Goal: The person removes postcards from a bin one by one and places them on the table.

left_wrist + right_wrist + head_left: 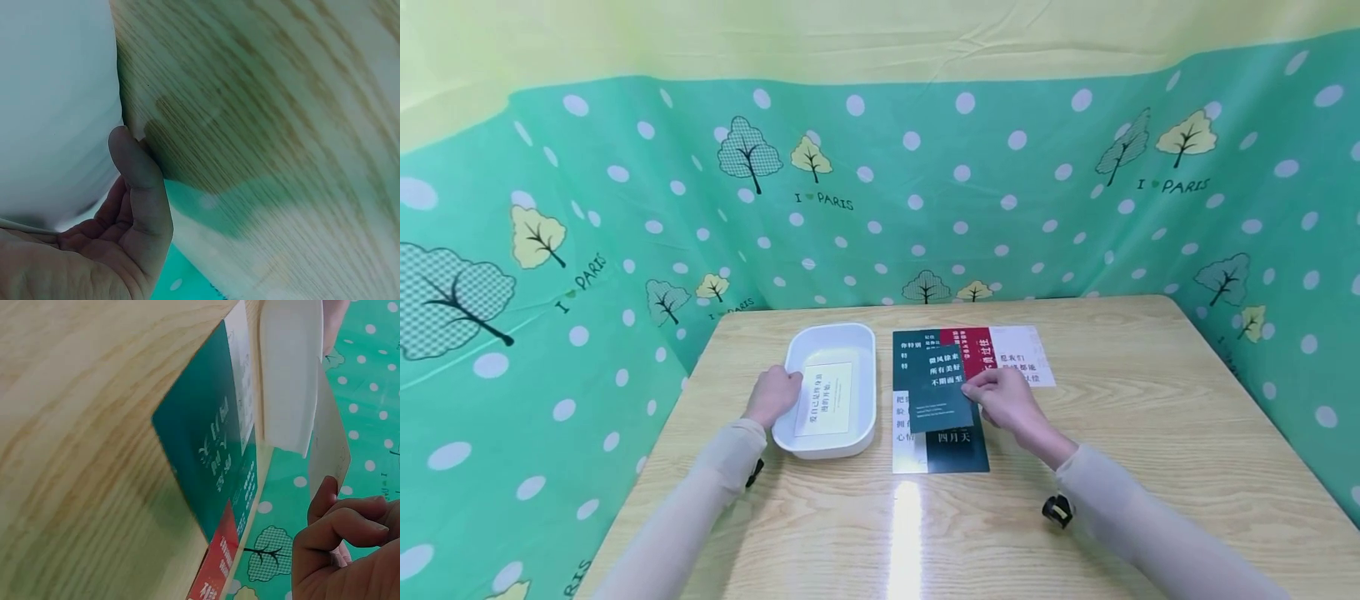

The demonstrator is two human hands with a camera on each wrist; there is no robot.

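Note:
On the left of the table, my left hand point(772, 397) holds the rim of a white plastic basin point(833, 340). In the left wrist view its thumb lies along the basin's outer wall point(59, 106). A white card point(825, 422) with dark lettering lies inside the basin. My right hand point(1011, 402) pinches a dark green card point(938, 407) by its right edge, raised over several flat cards. Its pale back point(329, 437) shows in the right wrist view. Under and around it lie dark green point(958, 461), white point(908, 457) and red point(979, 343) cards.
Another white card point(1028, 343) lies at the right end of the card group. The cards and basin rest on a wooden table point(1150, 400). A green dotted curtain point(962, 225) hangs behind the table and along both sides.

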